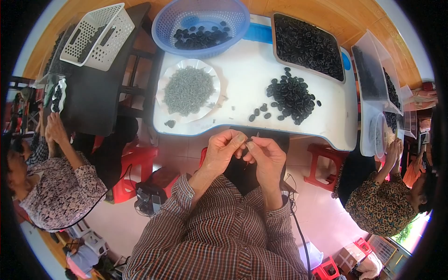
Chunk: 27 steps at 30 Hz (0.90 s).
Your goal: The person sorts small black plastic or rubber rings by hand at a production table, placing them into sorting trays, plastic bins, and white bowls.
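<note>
My left hand [223,150] and my right hand [266,157] meet just in front of the table's near edge, thumbs and fingertips pinched together. Whatever sits between them is tiny and mostly covered by the fingers, so I cannot make it out. Beyond my right hand, a heap of black oval pieces [294,98] lies on the white table [238,84], with several strays to its left. Beyond my left hand stands a white fluted plate [164,93] piled with small grey-green rod-like pieces [189,89].
A blue perforated basin [200,49] with black pieces stands at the back, and a tray of black parts [308,46] at the back right. Co-workers sit at either side, beside a black table [93,102] and clear bins [373,70]. Red stools [322,161] stand below.
</note>
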Motion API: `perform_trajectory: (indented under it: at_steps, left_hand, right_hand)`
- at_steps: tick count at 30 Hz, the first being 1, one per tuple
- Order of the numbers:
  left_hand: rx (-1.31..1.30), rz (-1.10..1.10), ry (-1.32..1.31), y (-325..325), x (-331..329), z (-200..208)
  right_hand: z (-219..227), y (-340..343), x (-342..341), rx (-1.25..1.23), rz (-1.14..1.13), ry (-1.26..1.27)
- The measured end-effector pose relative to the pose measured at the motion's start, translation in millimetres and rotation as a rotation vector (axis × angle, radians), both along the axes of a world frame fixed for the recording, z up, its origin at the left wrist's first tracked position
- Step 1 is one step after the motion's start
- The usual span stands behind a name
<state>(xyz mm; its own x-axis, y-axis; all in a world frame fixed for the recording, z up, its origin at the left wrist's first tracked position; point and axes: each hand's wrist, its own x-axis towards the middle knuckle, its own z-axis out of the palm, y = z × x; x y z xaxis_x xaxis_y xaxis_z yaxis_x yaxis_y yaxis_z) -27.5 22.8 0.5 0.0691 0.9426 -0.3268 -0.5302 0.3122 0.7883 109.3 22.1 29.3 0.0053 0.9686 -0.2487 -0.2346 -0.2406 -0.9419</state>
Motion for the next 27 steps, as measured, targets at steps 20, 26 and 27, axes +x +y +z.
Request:
perform_trajectory:
  at_steps: [20,26,27]
  left_hand:
    - [0.065,0.032,0.157,-0.4,2.9,2.9]
    - [0.086,0.062,0.201,-1.3,5.8,3.9]
    - [0.105,0.075,0.192,-1.3,7.2,3.9]
  right_hand:
    - [5.4,-3.2,-6.0,0.082,-0.03,-0.12]
    - [5.5,-4.8,-9.3,0.136,-0.049,-0.093]
    - [4.3,-4.9,-9.4,0.166,-0.054,-0.119]
